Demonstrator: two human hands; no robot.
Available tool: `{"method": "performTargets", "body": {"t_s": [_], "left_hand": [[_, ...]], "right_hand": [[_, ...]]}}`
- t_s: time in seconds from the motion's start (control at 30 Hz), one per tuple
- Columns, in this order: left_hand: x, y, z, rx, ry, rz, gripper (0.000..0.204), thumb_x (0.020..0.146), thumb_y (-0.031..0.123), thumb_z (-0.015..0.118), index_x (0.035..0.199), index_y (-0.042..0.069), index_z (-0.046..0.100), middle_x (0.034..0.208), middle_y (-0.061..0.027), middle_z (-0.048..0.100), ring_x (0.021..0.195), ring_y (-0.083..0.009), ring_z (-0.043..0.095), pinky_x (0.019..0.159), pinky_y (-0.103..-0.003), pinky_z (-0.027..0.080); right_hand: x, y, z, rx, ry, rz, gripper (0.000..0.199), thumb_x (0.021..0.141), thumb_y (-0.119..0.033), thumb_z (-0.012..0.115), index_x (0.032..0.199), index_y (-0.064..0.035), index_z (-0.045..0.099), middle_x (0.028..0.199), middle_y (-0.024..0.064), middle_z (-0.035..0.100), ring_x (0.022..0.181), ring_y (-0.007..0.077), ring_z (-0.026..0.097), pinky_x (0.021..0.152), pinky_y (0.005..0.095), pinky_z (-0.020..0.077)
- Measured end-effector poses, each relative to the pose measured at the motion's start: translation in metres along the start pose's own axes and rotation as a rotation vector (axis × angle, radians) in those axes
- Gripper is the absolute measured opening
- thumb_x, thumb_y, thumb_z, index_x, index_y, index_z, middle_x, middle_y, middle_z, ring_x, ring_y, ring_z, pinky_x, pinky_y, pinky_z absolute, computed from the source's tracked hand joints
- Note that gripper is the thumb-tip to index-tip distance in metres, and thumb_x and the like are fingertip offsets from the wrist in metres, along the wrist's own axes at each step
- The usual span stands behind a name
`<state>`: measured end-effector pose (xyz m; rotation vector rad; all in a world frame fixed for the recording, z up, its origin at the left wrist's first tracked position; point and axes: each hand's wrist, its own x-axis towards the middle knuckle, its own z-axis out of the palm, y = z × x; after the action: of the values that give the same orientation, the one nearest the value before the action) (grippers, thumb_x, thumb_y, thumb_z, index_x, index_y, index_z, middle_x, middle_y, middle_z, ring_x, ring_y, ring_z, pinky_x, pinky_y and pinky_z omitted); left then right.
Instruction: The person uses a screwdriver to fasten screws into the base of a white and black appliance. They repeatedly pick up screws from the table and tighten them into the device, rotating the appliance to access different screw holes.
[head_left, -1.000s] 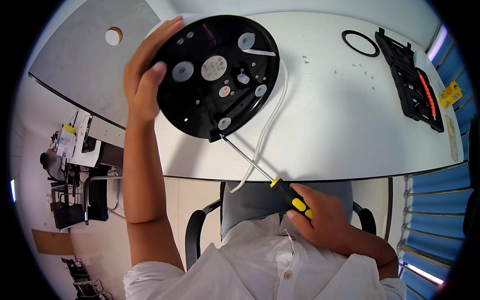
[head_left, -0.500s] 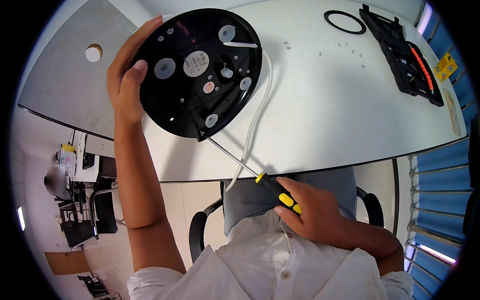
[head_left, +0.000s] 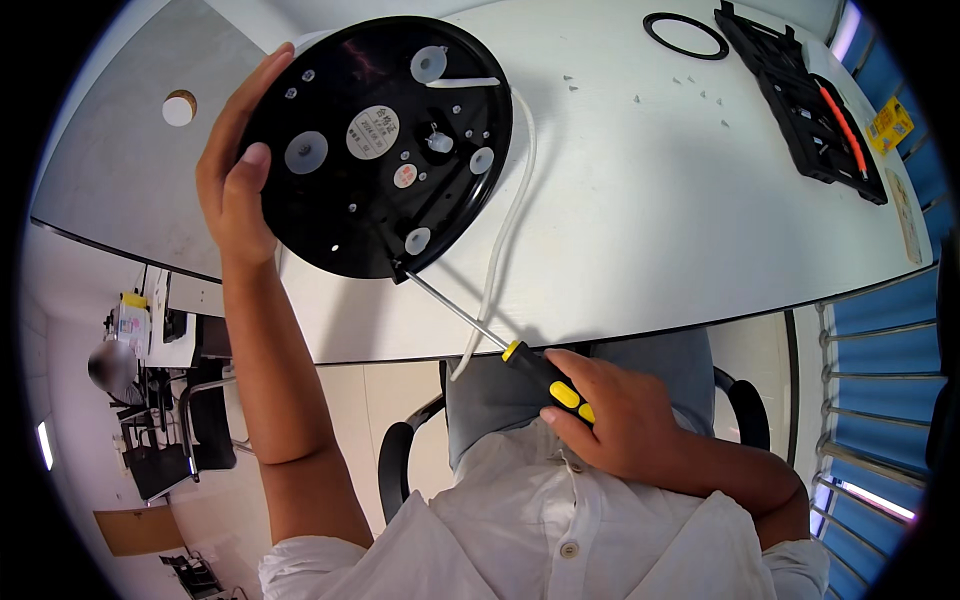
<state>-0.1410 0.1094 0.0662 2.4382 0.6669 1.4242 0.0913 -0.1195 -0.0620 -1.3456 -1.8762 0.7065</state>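
A round black disc [head_left: 375, 174], cord and pale rubbery feet on its shown face, is propped at a tilt in front of the person, over the left part of the white bench [head_left: 650, 230]; whether its lower rim rests on the top cannot be told. The left hand [head_left: 237, 180] grips its left side, thumb over the near face and fingers spread behind the rim. At the bottom of the rim a small black tab [head_left: 399, 271] meets the tip of a black-and-yellow screwdriver [head_left: 535, 370], whose handle the right hand [head_left: 620, 410] holds with fingers wrapped round it, short of the bench's front edge and above the lap. The white cord [head_left: 508, 225] curves down the disc's right side, crosses the screwdriver shaft and runs past that edge, so it lies in the way there. To the right, a broad stretch of white top reaches to the far side, where small loose screws [head_left: 637, 99] lie scattered, then a flat black ring [head_left: 724, 47] and an open black tool case [head_left: 795, 125] with an orange-red rod [head_left: 843, 130]. A yellow box [head_left: 889, 125] stands just beyond the case. Left of the hand spreads a grey tabletop [head_left: 110, 150] carrying a white-topped roll [head_left: 179, 109].
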Motion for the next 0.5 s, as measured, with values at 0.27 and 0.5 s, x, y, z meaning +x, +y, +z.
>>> {"method": "performTargets", "body": {"t_s": [0.27, 0.5], "left_hand": [[-0.007, 0.001, 0.002, -0.022, 0.057, 0.000, 0.061, 0.071, 0.030, 0.043, 0.117, -0.007, 0.056, 0.124, -0.0223, 0.054, 0.115, -0.0295, 0.053, 0.100, -0.036, 0.039], [-0.013, 0.005, 0.001, -0.006, 0.087, 0.008, 0.066, 0.074, 0.036, 0.047, 0.119, -0.011, 0.051, 0.128, -0.0265, 0.049, 0.116, -0.0319, 0.052, 0.101, -0.038, 0.038]], "right_hand": [[0.011, -0.024, -0.017, 0.267, -0.270, 0.344, 0.051, 0.080, -0.024, 0.066, 0.117, 0.0004, 0.041, 0.089, 0.0163, 0.061, 0.071, 0.0308, 0.062, 0.057, 0.0371, 0.0476], [-0.001, -0.016, -0.008, 0.404, -0.108, 0.340, 0.041, 0.076, -0.017, 0.067, 0.103, -0.0030, 0.040, 0.099, 0.0153, 0.046, 0.074, 0.0287, 0.056, 0.063, 0.0364, 0.0460]]}}
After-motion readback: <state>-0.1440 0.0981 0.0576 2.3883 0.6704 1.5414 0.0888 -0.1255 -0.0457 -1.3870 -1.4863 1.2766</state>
